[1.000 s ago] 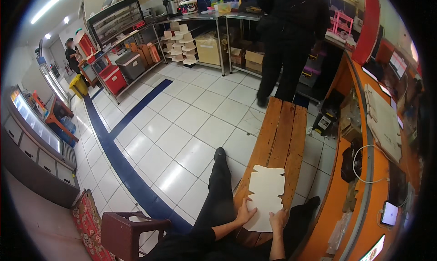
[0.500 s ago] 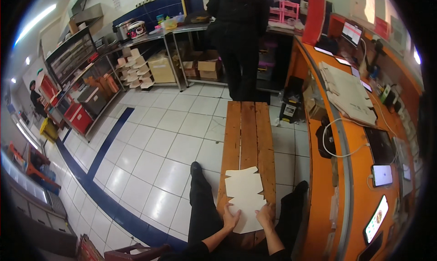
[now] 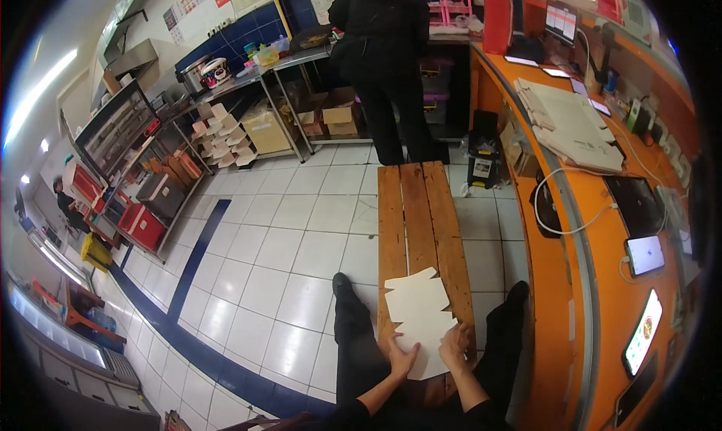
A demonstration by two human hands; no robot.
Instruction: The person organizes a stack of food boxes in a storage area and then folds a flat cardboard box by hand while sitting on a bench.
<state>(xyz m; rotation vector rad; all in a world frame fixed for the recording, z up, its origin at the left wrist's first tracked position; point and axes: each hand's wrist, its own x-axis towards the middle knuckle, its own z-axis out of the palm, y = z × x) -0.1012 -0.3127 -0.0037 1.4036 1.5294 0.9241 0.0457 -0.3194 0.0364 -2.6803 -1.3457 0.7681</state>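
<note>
A flat, unfolded white cardboard box blank (image 3: 418, 305) with notched edges lies lengthwise on the wooden bench (image 3: 421, 213) between my legs. My left hand (image 3: 403, 357) grips its near left edge, thumb on top and fingers partly hidden beneath the sheet. At the near right edge my right hand (image 3: 454, 347) is closed, its fingers curled together around a side flap. Both hands sit near the close end of the blank, while its far end rests on the planks.
An orange counter (image 3: 553, 303) runs along my right, bearing phones, cables and a stack of flat cardboard (image 3: 568, 122). Another person in black (image 3: 387, 62) stands beyond the bench. Folded boxes (image 3: 226, 136) are stacked beneath the far steel table (image 3: 282, 61). A black bin (image 3: 483, 156) stands beside the bench.
My right hand has shifted slightly up the blank's right edge, and its fingers have curled closer together. My left hand keeps its hold. The whole view has turned slightly.
</note>
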